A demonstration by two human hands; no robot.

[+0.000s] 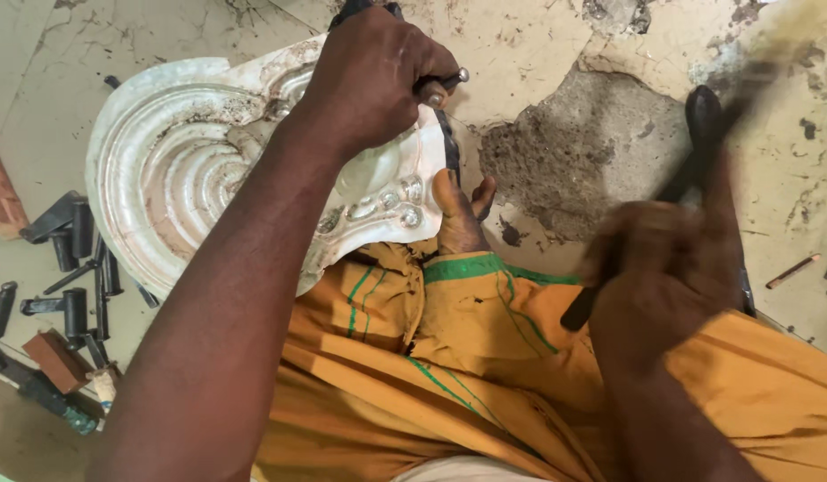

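The left hand (373, 76) is fisted around a chisel (440, 89) whose long axis tilts toward the embossed metal panel (181, 161) on the floor; the right hand (664, 268) grips a blurred hammer (699, 134), pointing up-right.

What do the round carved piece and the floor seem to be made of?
The carved piece looks like thin embossed metal, silvery: it shines on its raised rings. It could be something else under a coating. The floor looks like cement, matt, with pale paint flaked off a rough grey patch.
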